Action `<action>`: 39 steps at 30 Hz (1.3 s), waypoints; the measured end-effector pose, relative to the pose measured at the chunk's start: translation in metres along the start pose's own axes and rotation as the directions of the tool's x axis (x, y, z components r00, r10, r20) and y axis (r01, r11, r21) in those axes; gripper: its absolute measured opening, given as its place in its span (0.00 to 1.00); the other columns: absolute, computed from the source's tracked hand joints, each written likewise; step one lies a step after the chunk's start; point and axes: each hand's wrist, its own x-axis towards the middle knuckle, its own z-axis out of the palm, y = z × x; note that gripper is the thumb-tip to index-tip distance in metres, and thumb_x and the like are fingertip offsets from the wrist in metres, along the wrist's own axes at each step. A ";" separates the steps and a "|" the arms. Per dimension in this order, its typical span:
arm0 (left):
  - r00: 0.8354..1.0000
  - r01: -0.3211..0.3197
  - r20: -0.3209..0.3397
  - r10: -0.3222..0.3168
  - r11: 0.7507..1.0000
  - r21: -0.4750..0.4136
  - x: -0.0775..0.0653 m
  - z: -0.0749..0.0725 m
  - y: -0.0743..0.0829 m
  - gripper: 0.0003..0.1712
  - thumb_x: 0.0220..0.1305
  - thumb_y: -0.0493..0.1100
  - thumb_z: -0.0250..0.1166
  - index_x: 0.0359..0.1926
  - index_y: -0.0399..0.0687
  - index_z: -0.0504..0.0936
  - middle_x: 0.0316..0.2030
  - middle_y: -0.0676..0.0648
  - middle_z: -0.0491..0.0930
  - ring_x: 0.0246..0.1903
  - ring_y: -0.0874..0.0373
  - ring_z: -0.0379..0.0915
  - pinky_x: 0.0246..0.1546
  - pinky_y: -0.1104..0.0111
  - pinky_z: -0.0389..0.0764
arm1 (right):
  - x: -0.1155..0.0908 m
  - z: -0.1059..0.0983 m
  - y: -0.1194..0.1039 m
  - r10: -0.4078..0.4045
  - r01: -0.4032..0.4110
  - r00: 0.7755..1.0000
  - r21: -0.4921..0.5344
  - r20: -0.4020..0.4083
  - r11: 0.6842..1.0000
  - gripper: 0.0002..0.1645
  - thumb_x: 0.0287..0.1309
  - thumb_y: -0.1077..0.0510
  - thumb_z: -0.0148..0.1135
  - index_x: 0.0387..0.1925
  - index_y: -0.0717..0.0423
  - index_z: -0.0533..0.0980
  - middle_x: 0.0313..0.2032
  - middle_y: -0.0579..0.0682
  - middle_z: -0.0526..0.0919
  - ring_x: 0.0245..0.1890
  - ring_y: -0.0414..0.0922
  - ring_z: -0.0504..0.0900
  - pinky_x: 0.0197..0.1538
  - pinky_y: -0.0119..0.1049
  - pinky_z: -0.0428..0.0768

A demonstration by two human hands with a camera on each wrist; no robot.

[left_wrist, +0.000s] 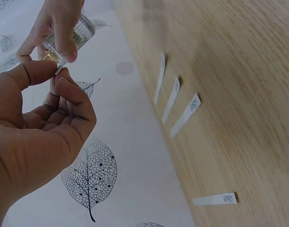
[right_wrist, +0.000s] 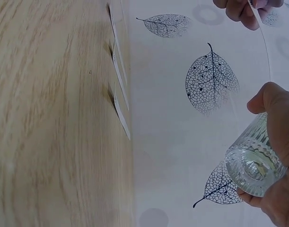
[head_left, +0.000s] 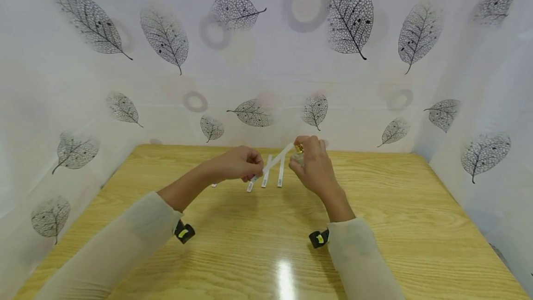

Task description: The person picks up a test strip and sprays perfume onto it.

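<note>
My left hand (head_left: 237, 165) pinches one end of a white paper test strip (head_left: 278, 157) between thumb and forefinger. The strip slants up to the right, its far end close to the bottle's top. A ridged clear glass perfume bottle (right_wrist: 252, 161) with a gold spray neck (head_left: 299, 148) is gripped in my right hand (head_left: 316, 166), forefinger up at the gold top. In the right wrist view the bottle is tilted, its thick base toward the camera. Below the hands, several more paper strips (left_wrist: 186, 115) lie on the table, small dark print at their near ends.
The wood-grain table (head_left: 374, 216) reaches back to a white cloth backdrop (head_left: 275, 68) printed with dark leaves, which also rises at both sides. One strip (left_wrist: 214, 199) lies apart from the others, to their left. Dark wrist cameras (head_left: 184, 232) sit at both cuffs.
</note>
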 end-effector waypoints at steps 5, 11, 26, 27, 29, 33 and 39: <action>1.000 0.008 0.004 -0.008 1.000 -0.006 -0.001 0.000 0.001 0.07 0.73 0.38 0.57 0.40 0.38 0.78 0.30 0.45 0.76 0.29 0.56 0.71 0.32 0.67 0.77 | 0.001 -0.002 -0.001 0.005 -0.005 1.000 -0.014 -0.003 1.000 0.24 0.61 0.59 0.63 0.57 0.55 0.66 0.41 0.57 0.68 0.38 0.54 0.65 0.32 0.42 0.67; 1.000 0.003 0.000 -0.003 1.000 -0.009 -0.002 0.000 0.002 0.07 0.73 0.38 0.57 0.39 0.38 0.78 0.29 0.44 0.76 0.28 0.56 0.70 0.32 0.67 0.77 | 0.001 -0.003 0.000 -0.007 0.007 1.000 -0.027 -0.008 1.000 0.26 0.61 0.60 0.63 0.58 0.53 0.65 0.40 0.56 0.68 0.37 0.54 0.64 0.31 0.42 0.66; 1.000 0.012 -0.009 -0.011 1.000 0.007 -0.003 0.000 0.002 0.07 0.73 0.38 0.57 0.39 0.38 0.78 0.30 0.43 0.76 0.29 0.56 0.71 0.35 0.63 0.79 | 0.001 -0.003 -0.001 0.004 -0.005 1.000 -0.026 -0.018 1.000 0.25 0.62 0.60 0.63 0.57 0.53 0.65 0.41 0.56 0.69 0.37 0.54 0.64 0.30 0.42 0.66; 1.000 0.013 -0.009 -0.013 1.000 0.009 -0.003 0.000 0.002 0.07 0.74 0.38 0.57 0.39 0.38 0.78 0.30 0.43 0.76 0.29 0.56 0.72 0.36 0.62 0.79 | 0.001 -0.003 -0.001 0.004 -0.005 1.000 -0.025 -0.022 1.000 0.24 0.62 0.60 0.63 0.57 0.53 0.65 0.41 0.57 0.69 0.37 0.54 0.64 0.30 0.42 0.66; 1.000 0.017 -0.010 -0.017 1.000 0.010 -0.002 0.000 0.002 0.07 0.74 0.39 0.57 0.39 0.38 0.78 0.31 0.42 0.77 0.29 0.56 0.72 0.37 0.60 0.79 | 0.000 -0.003 0.000 0.000 -0.001 0.999 -0.020 -0.033 1.000 0.24 0.62 0.60 0.63 0.56 0.54 0.65 0.42 0.57 0.69 0.37 0.54 0.64 0.29 0.42 0.66; 1.000 0.025 -0.012 -0.024 1.000 0.007 -0.002 0.000 0.001 0.07 0.74 0.38 0.57 0.40 0.38 0.78 0.33 0.37 0.77 0.29 0.56 0.71 0.36 0.62 0.79 | 0.001 -0.003 0.001 -0.013 0.013 0.999 -0.015 -0.051 1.000 0.24 0.61 0.60 0.63 0.57 0.54 0.65 0.42 0.57 0.69 0.36 0.54 0.64 0.29 0.42 0.66; 0.999 0.029 -0.013 -0.029 1.000 0.001 -0.002 0.000 0.000 0.07 0.73 0.38 0.57 0.38 0.38 0.78 0.31 0.39 0.76 0.29 0.56 0.71 0.33 0.66 0.77 | 0.000 -0.004 0.001 -0.011 0.010 0.999 -0.016 -0.045 1.000 0.26 0.61 0.59 0.63 0.58 0.53 0.64 0.43 0.57 0.70 0.36 0.54 0.65 0.29 0.42 0.66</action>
